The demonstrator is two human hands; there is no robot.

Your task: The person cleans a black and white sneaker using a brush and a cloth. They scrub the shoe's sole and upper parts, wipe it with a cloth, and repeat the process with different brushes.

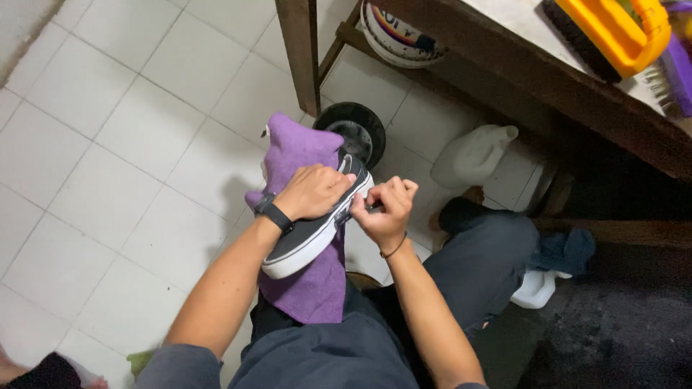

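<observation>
A dark grey sneaker [306, 239] with a white sole lies on a purple cloth [299, 151] across my lap. My left hand [313, 191], with a black band on the wrist, wraps over the top of the sneaker and holds it steady. My right hand [387, 209] is closed at the shoe's side near the toe, pinching something small and dark against the sole edge; what it grips is too hidden to name. The purple cloth hangs down below the shoe over my dark trousers.
A black wheel [357, 130] and a white plastic jug [472, 153] stand on the white tile floor beside a wooden table leg [299, 50]. On the table top lie a yellow brush [613, 32] and a purple brush [677, 72]. A blue rag [566, 251] lies at right.
</observation>
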